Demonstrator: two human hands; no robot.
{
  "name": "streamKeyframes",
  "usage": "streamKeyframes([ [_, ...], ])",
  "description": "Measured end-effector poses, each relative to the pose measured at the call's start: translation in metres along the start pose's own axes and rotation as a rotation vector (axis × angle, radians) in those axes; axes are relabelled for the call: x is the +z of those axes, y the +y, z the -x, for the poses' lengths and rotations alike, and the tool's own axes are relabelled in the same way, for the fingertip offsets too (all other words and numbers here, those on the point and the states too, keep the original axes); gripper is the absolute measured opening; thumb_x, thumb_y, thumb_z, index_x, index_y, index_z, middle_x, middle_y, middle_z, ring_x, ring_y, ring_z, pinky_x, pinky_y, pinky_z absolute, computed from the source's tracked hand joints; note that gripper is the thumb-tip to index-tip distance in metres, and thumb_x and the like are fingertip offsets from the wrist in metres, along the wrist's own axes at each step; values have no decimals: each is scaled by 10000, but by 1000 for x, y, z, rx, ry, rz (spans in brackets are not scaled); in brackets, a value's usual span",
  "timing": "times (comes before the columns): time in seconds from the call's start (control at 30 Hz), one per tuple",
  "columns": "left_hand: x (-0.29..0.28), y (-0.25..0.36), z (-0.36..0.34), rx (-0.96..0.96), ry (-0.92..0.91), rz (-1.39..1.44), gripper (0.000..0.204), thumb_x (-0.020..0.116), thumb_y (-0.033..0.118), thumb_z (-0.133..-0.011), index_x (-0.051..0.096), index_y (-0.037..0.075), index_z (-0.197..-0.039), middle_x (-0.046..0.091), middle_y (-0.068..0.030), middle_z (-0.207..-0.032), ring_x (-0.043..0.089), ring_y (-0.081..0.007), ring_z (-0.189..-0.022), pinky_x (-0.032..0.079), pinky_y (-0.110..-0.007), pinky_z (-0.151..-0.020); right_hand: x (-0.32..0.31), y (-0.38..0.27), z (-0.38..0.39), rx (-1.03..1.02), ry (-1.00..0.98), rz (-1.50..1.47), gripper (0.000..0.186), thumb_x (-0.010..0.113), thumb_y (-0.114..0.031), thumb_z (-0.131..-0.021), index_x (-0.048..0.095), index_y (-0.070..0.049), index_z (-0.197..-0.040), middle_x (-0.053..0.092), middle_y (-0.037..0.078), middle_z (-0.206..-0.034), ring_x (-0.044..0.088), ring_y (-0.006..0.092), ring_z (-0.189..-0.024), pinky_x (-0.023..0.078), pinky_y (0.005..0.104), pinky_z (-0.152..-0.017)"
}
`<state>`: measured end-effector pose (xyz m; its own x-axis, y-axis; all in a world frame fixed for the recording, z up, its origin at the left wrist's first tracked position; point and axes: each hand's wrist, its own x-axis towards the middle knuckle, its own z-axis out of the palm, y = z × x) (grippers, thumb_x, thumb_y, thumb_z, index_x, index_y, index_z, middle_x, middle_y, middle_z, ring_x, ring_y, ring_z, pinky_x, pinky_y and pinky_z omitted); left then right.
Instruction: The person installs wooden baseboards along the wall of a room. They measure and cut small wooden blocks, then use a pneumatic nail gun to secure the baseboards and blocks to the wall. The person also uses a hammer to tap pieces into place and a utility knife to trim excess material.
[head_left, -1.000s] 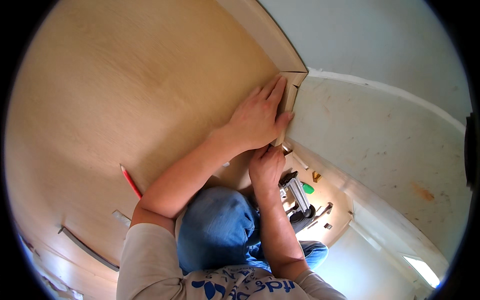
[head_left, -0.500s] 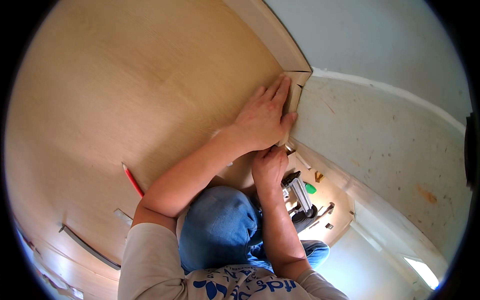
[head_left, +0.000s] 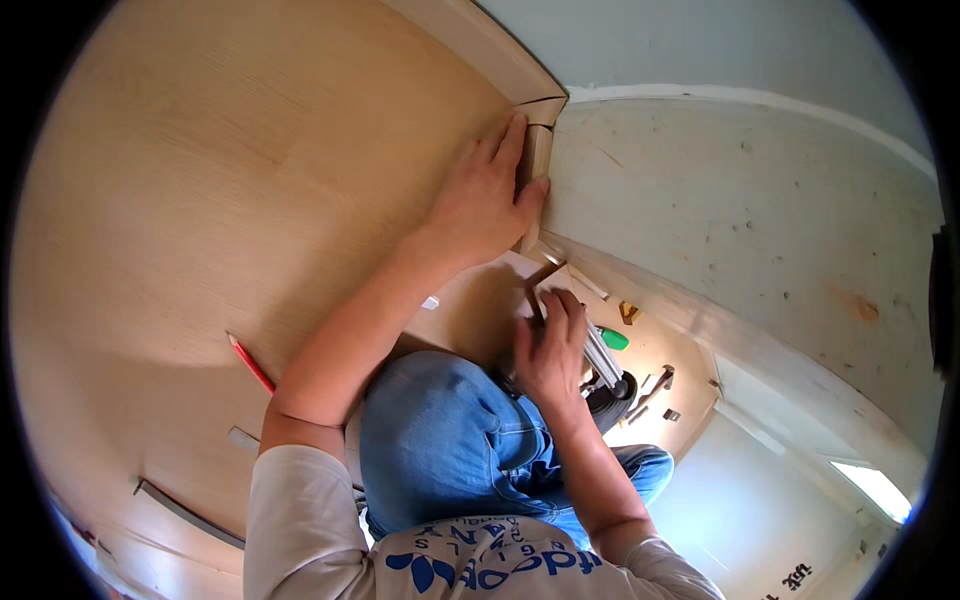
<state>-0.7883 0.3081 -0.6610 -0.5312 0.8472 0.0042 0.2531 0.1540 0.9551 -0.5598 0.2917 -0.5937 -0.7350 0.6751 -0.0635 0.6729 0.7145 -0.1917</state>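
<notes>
My left hand (head_left: 475,205) lies stretched out against a short strip of wood trim (head_left: 540,155) along the foot of the wall, fingertips by the corner and thumb on the strip. This strip meets a longer trim board (head_left: 470,40) in the corner, with a thin dark gap at the joint. My right hand (head_left: 555,350) is apart from the trim, fingers spread and somewhat blurred, over a silver tool (head_left: 603,362) with a long metal body. I see nothing held in it. The tool is partly hidden by the hand.
A red pencil (head_left: 250,362) rests on the wooden floor (head_left: 250,170) at my left, with a dark curved strip (head_left: 190,515) lower down. Past my right hand are a green object (head_left: 613,340) and a hammer (head_left: 660,385). The scuffed wall (head_left: 740,190) rises at right.
My right hand has left the near end of the trim strip and moved down and right to the silver tool, its fingers opening. My left hand stays on the strip; the view has shifted.
</notes>
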Motion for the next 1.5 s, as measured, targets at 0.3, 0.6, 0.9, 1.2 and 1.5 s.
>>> streamKeyframes([
  [0.3,-23,-4,-14,-113,33,95,461,586,308,-1030,588,29,-1396,716,-217,-1123,702,-351,-925,560,-423,-807,-51,65,125,115,-331,125,624,769,-213,-848,511,-18,-1382,570,221,-1318,539,407,-1231,393,516,-1084],
  [0.6,-30,-26,-27,116,295,-304,194,629,218,-985,693,54,-1066,711,-147,-951,684,-351,-831,553,-460,-741,-50,95,116,-131,-370,130,480,792,-251,-783,613,-33,-1171,704,153,-925,679,313,-901,468,438,-948],
  [0.9,-32,-12,-18,72,304,-334,177,634,234,-962,681,65,-934,704,-142,-904,680,-372,-853,551,-484,-745,-168,242,196,-7,-252,304,380,801,-147,-640,667,-51,-982,684,143,-852,665,357,-867,507,480,-891],
  [1.2,-39,-23,-24,-98,102,-101,438,626,418,-996,665,40,-1214,732,-177,-1084,699,-308,-1026,542,-419,-877,-151,367,311,761,-68,30,293,731,-272,-827,750,-51,-1018,702,175,-765,686,302,-686,530,452,-658],
  [1.5,-7,39,52,-253,-189,-314,913,811,494,-827,469,-41,-1484,651,-272,-1320,628,-393,-1245,517,-431,-1018,-104,462,388,686,-143,200,386,734,-322,-747,739,-18,-986,740,252,-901,732,408,-869,573,496,-814],
])
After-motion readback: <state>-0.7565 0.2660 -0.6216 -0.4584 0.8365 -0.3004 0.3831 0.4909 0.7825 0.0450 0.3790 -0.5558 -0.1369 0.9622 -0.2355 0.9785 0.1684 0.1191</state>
